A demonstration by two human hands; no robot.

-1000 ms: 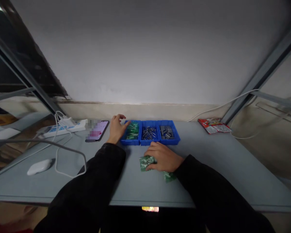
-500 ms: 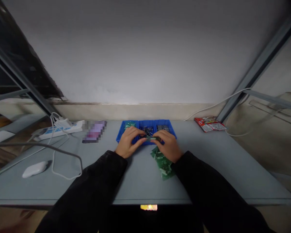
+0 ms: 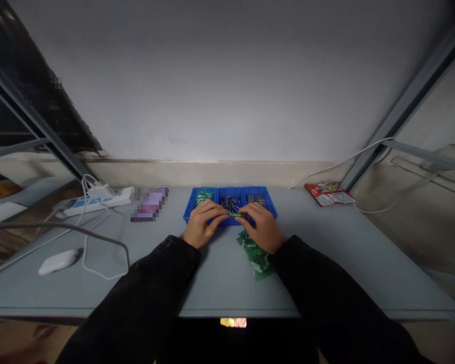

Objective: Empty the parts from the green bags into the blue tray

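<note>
My left hand (image 3: 202,224) and my right hand (image 3: 261,226) meet in front of three joined blue bins (image 3: 230,194). Both pinch a small green circuit board (image 3: 235,215) between their fingertips. The left bin holds green parts (image 3: 203,195), the middle one metal pins (image 3: 230,203), the right one dark grey blocks (image 3: 256,199). A pile of green boards (image 3: 256,254) lies on the grey table (image 3: 345,253) just under my right wrist.
A phone (image 3: 150,203), a white power strip (image 3: 94,200) with cables and a white mouse (image 3: 58,261) lie at the left. A red packet (image 3: 329,193) sits at the back right. Slanted metal frame bars rise on both sides.
My left hand left the left bin and my right hand left the pile of boards. Both came together at the bins, holding one small green board.
</note>
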